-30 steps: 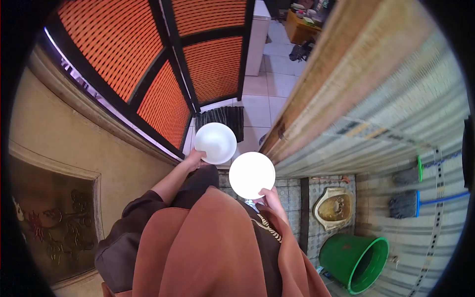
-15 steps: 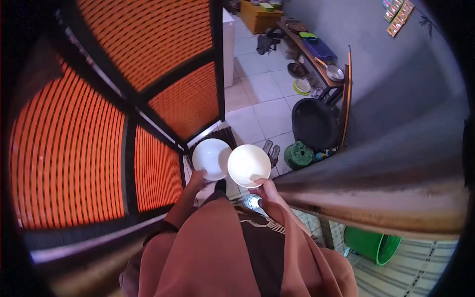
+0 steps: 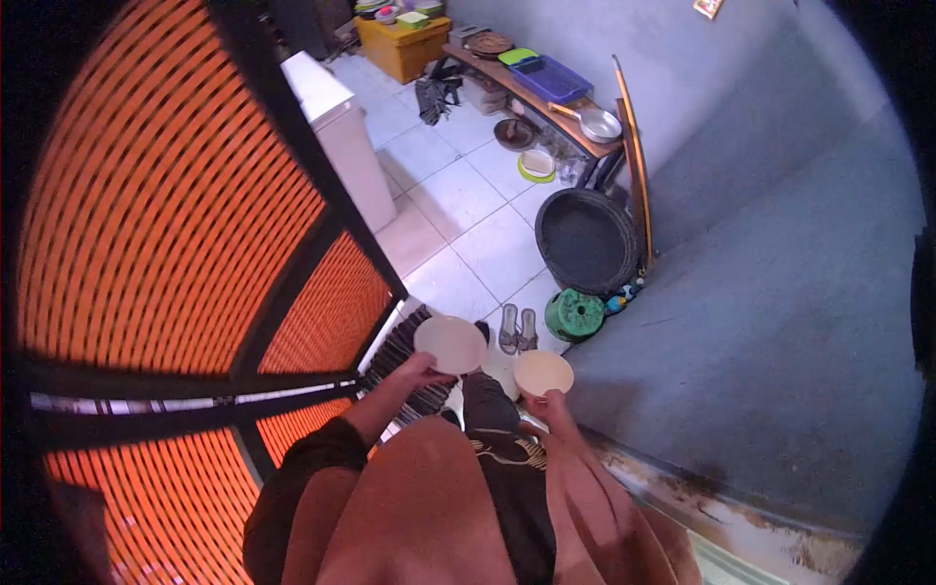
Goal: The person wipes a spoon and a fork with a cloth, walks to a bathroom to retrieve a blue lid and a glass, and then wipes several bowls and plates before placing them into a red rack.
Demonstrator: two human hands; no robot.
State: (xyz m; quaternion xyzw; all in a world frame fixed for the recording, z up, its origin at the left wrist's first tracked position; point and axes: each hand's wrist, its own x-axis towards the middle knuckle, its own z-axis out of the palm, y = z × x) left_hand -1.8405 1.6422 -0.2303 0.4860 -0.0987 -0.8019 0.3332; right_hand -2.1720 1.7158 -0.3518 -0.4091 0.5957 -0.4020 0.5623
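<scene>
Left hand [image 3: 421, 369], one: closed on the near rim of a white bowl [image 3: 450, 344], pinching its edge; the fingertips under the bowl cannot be made out.

Right hand [image 3: 548, 401], one: closed on the near rim of a cream bowl [image 3: 544, 374], likewise pinched at the edge, fingers partly hidden.

Bowls, two: held up in front of the body, side by side and apart, mouths upward, the white one to the left.

Striped mat [image 3: 398, 359], dark: on the tiled floor [image 3: 458, 200], partly behind the left forearm.

Sandals [image 3: 518, 329], one pair: on the floor beyond the bowls, side by side.

Stool [image 3: 574, 314], green: right of the sandals, just beside a large round black basin [image 3: 587, 241].

Pole [image 3: 632, 146], long: leaning near the wall, behind the basin.

Wooden tabletop [image 3: 531, 90], low, along the wall: carrying a silver pan [image 3: 599, 125] at its near end, then a purple basket [image 3: 551, 78].

Chest [image 3: 402, 47], yellow: farther back, with small containers on top.

Cabinet [image 3: 336, 146], white: left of the open floor.

Lattice screen [image 3: 175, 195], orange in black framing: filling the left side.
</scene>
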